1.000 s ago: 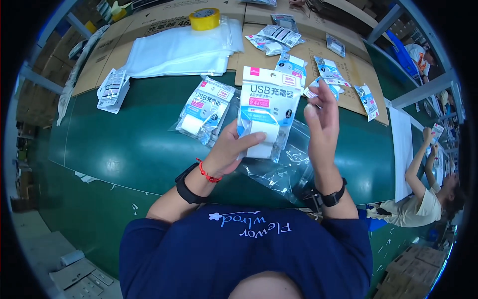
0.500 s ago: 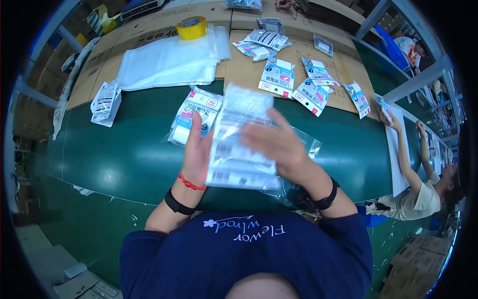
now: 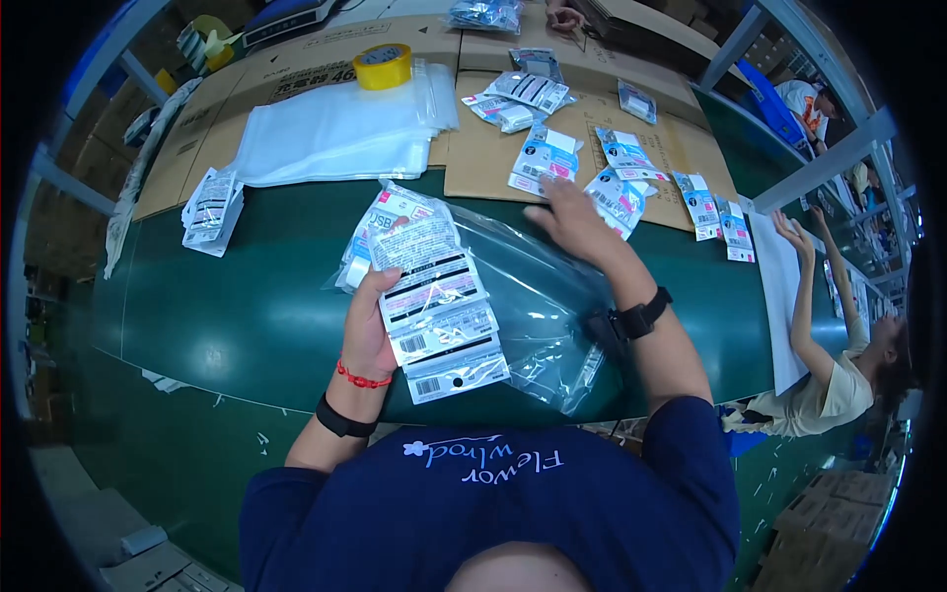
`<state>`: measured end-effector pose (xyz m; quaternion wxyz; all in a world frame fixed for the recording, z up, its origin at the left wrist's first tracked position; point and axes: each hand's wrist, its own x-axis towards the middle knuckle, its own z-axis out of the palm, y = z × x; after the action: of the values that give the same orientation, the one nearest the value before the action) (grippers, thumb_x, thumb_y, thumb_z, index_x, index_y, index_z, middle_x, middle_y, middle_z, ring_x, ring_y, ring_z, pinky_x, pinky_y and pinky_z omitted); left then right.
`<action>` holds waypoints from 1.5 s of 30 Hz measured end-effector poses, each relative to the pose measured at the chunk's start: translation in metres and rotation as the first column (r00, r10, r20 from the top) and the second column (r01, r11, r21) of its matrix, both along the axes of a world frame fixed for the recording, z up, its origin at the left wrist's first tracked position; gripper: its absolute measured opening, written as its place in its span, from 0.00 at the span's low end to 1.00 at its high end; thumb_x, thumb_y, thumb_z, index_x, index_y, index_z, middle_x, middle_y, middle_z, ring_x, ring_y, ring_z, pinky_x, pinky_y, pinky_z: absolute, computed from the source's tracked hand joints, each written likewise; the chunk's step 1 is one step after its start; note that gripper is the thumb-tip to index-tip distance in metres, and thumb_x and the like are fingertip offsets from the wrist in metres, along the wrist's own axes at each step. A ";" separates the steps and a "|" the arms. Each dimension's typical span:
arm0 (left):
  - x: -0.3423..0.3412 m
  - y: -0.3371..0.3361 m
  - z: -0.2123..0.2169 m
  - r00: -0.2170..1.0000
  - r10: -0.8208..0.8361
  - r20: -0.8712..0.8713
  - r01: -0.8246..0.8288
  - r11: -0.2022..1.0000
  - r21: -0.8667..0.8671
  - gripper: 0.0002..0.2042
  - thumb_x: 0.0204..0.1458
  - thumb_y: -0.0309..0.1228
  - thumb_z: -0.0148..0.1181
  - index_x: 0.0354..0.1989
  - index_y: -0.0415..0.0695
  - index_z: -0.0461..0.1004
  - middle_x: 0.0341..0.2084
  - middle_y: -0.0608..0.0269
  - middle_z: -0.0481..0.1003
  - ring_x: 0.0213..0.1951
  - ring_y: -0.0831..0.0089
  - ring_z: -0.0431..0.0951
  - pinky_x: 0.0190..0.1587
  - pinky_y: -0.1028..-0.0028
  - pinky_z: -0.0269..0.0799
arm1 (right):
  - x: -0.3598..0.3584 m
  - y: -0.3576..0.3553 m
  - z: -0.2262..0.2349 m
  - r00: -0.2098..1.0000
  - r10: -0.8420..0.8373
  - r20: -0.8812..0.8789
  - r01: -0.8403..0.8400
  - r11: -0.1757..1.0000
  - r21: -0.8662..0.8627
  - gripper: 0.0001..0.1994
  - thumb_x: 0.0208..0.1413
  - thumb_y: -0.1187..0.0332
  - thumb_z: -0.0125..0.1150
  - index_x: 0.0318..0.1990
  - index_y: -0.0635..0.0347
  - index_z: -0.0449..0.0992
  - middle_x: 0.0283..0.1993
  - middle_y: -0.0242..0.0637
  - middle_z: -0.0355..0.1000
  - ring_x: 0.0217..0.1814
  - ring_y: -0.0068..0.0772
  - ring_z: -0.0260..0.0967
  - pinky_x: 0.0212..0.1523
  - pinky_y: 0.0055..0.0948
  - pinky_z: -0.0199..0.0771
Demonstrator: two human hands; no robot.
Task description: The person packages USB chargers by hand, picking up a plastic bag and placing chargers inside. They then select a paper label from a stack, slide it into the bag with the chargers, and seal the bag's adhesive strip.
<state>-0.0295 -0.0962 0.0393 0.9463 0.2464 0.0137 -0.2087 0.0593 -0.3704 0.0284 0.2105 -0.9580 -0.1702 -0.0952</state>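
The right hand (image 3: pixel 577 225) has let go of the packet (image 3: pixel 434 306) and now reaches, fingers spread and empty, toward packs (image 3: pixel 617 197) beyond, while the left hand (image 3: pixel 370 331) stays clamped on it above the worktop (image 3: pixel 247 316), suggesting another pickup.

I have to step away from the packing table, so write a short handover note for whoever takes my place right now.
Left hand: holds a small stack of labelled packets upright over the green table.
Right hand: empty, stretched out to the loose blister-pack packets at the cardboard sheet edge.
A clear plastic bag lies open under both forearms.
Done: some packets gathered in the left hand.
Left: several packets lie on the cardboard; spare clear bags and a yellow tape roll sit behind.
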 end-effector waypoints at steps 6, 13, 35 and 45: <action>-0.005 0.014 -0.004 0.999 0.038 0.016 -0.038 0.999 0.007 0.27 0.54 0.29 0.49 0.63 0.39 0.54 0.54 0.48 0.67 0.53 0.57 0.72 0.55 0.59 0.70 | 0.021 0.020 0.018 0.944 0.205 -0.260 -0.069 0.889 0.453 0.27 0.53 0.71 0.57 0.63 0.54 0.62 0.64 0.50 0.61 0.64 0.53 0.59 0.63 0.38 0.59; -0.003 0.017 0.003 0.999 0.030 0.032 -0.030 1.000 -0.008 0.27 0.53 0.30 0.49 0.63 0.38 0.54 0.53 0.47 0.68 0.52 0.57 0.73 0.54 0.59 0.71 | 0.080 -0.045 0.002 0.980 0.197 0.023 -0.196 0.980 -0.014 0.22 0.52 0.68 0.59 0.56 0.53 0.71 0.60 0.46 0.65 0.61 0.48 0.63 0.59 0.36 0.65; 0.012 0.006 0.013 0.971 0.165 0.174 -0.172 0.985 0.025 0.30 0.53 0.31 0.49 0.66 0.41 0.50 0.56 0.48 0.64 0.55 0.58 0.69 0.57 0.60 0.67 | 0.053 -0.021 0.019 0.981 0.194 -0.014 -0.194 0.976 -0.102 0.26 0.44 0.69 0.63 0.56 0.53 0.71 0.55 0.45 0.67 0.56 0.45 0.64 0.57 0.37 0.65; 0.029 0.008 0.009 0.958 0.165 0.236 -0.127 0.978 -0.167 0.28 0.59 0.40 0.47 0.66 0.42 0.51 0.58 0.50 0.63 0.58 0.60 0.66 0.60 0.59 0.63 | -0.083 0.045 0.088 0.854 0.375 0.360 -0.421 0.905 0.056 0.28 0.37 0.72 0.65 0.53 0.53 0.75 0.50 0.39 0.69 0.60 0.45 0.63 0.61 0.44 0.58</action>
<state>-0.0007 -0.0880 0.0482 0.9693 0.1970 -0.1023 -0.1062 -0.0242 -0.3250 0.1169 0.2562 -0.8544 -0.3920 -0.2251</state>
